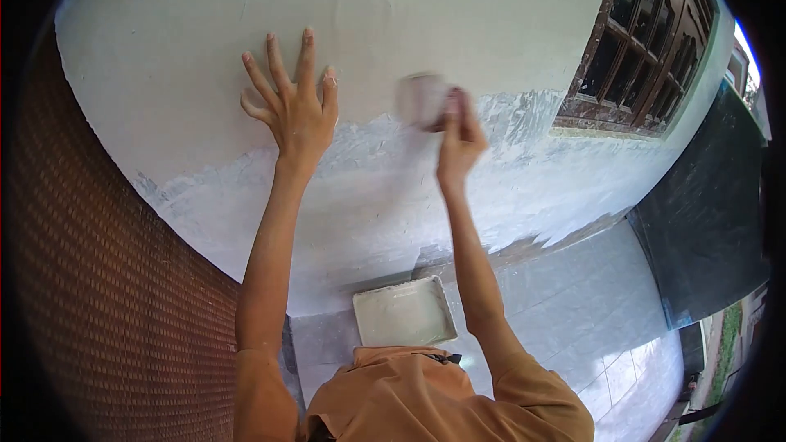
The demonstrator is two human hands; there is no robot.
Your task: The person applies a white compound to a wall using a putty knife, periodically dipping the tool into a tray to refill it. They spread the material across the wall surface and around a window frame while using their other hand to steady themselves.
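My left hand [300, 110] lies against the pale green wall [458, 8] with its fingers spread, holding nothing. To the right of it, my right hand [462, 139] is closed on the edge of a flat, pale, squarish tool [421, 101]. Motion smears that tool, so its exact kind and whether it touches the wall cannot be made out. It is beside the ragged line where the green surface meets a whitish, streaky band [360, 155]. Below, on the floor by the wall, stands a rectangular tray [452, 319] with cream-coloured material in it.
A brown woven panel [131, 278] borders the left side. At upper right is a dark wooden window [639, 41] with several panes. A large dark board [704, 213] stands on the right. Grey floor tiles [573, 311] run along the wall's foot.
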